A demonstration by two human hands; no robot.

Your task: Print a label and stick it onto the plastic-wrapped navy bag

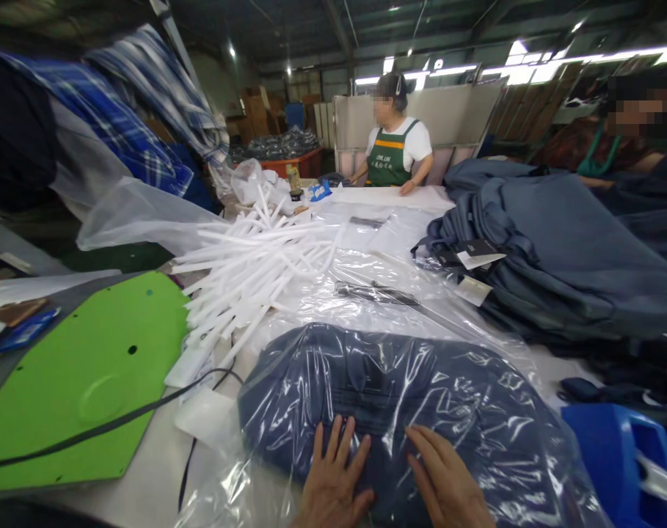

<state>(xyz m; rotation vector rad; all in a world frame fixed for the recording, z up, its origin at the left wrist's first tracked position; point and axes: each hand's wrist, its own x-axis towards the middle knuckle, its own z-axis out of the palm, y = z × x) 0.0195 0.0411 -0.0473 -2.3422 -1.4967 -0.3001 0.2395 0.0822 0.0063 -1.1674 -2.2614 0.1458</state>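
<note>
Left hand: yours, near edge, palm down with fingers spread flat on the bagged garment; it grips nothing and appears to press the plastic flat.
Right hand: yours, just beside the left, fingers laid close together and flat on the same bag; nothing pinched.
Bagged garment: near centre of the table, directly under both your hands; a folded dark blue garment sealed inside a clear, wrinkled plastic bag.
Green board: near left, lying flat on the table, with a black cord running across it towards the bag.
Blue plastic item: near right corner; what it is cannot be told.
Loose clear bags: middle of the table, spread flat beyond the bagged garment, seemingly kept within your reach.
Dark strip: lying on the loose clear bags, mid-table.
White strips: mid left, a fanned heap of long white pieces.
Stack of blue garments: mid right, unbagged, folded in a pile with hang tags showing at the left edge.
Plaid shirts: far left, hanging above the table, partly covered in plastic.
Co-worker in green apron: far end of the table, hands resting on the surface.
Second person: far right, behind the stack.
</note>
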